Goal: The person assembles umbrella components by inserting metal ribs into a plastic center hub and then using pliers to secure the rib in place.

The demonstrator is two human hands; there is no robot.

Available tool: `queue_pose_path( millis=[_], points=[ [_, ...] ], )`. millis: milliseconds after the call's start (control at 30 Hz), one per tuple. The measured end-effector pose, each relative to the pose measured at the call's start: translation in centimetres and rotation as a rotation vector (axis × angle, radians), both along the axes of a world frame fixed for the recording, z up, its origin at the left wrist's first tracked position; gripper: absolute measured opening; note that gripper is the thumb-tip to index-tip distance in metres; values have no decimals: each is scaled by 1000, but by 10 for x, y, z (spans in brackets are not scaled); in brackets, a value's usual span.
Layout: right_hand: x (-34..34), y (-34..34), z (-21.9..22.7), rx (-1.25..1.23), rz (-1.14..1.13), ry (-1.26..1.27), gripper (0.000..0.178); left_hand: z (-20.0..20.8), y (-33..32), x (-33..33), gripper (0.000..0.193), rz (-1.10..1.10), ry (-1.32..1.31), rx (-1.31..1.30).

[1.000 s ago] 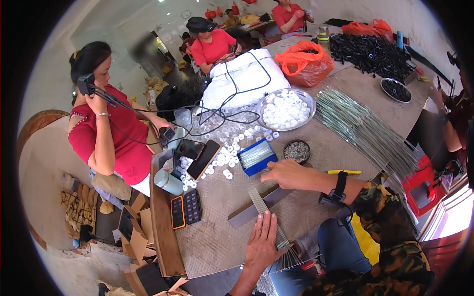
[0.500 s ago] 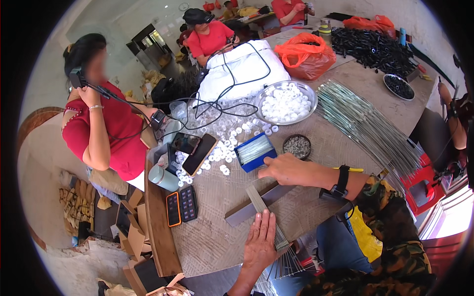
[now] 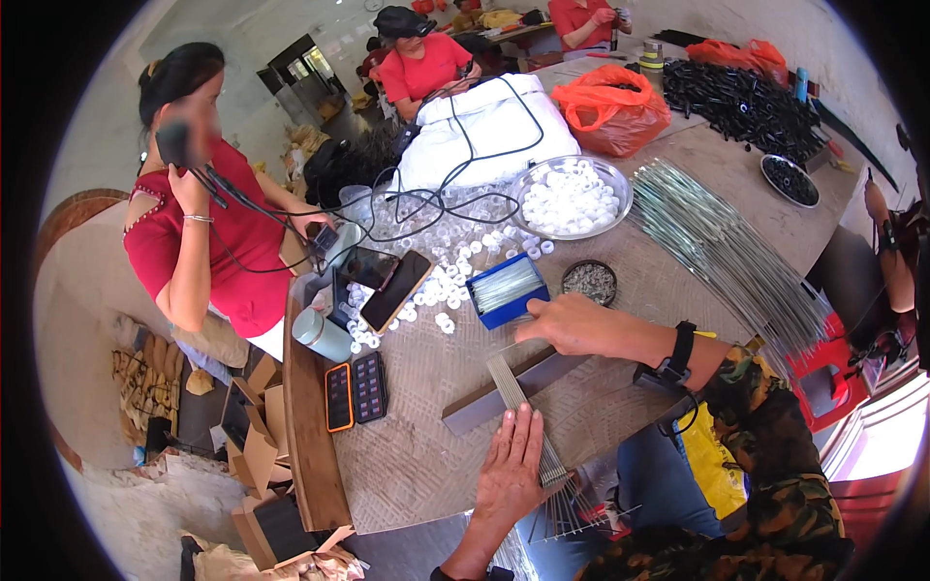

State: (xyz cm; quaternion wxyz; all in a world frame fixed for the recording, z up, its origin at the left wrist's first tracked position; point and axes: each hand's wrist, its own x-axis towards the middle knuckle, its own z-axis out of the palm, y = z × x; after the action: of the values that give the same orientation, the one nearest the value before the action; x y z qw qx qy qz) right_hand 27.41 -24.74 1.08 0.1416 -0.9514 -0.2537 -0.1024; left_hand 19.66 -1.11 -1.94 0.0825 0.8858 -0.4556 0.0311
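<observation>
Since the earlier frame our right hand (image 3: 572,324) has drawn back a little from the blue box (image 3: 508,288) of wires. From the head view, its fingers curl loosely over the far ends of the wire bundle (image 3: 523,412). Our left hand (image 3: 511,465) lies open and flat, pinning the bundle across the metal bar (image 3: 513,389) near the tabletop's (image 3: 417,465) near edge, keeping the wires aligned.

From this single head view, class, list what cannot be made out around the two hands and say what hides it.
- Right hand: fingertips hidden behind the blue box.
- Metal rods: near ends under the left hand.
- Small dish: contents too small.
- Grey bar: middle covered by rods.
</observation>
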Motion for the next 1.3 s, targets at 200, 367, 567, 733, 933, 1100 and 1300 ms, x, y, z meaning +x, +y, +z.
queue_pose_path(
  millis=[200, 367, 567, 733, 933, 1100, 1300],
  points=[
    [-2, 2, 4, -2, -63, 65, 34, 1, 0, 0, 96, 3, 11, 11],
    [-2, -3, 5, 27, -25, 33, 34, -1, -1, 1, 96, -5, 5, 9],
    [3, 8, 4, -9, -44, 23, 32, -4, 3, 1, 95, 24, 16, -19],
    [-3, 0, 9, -10, -69, 51, 32, -1, -2, 1, 95, 2, -8, -33],
    [-1, 1, 6, -9, -45, 37, 32, 4, -2, 0, 95, 6, -6, -24],
    [-1, 0, 6, -14, -55, 29, 32, 4, -3, 0, 95, 5, 3, -33],
    [2, 3, 3, -15, -20, 27, 34, 1, -3, -1, 95, 9, -3, -33]
  ],
)
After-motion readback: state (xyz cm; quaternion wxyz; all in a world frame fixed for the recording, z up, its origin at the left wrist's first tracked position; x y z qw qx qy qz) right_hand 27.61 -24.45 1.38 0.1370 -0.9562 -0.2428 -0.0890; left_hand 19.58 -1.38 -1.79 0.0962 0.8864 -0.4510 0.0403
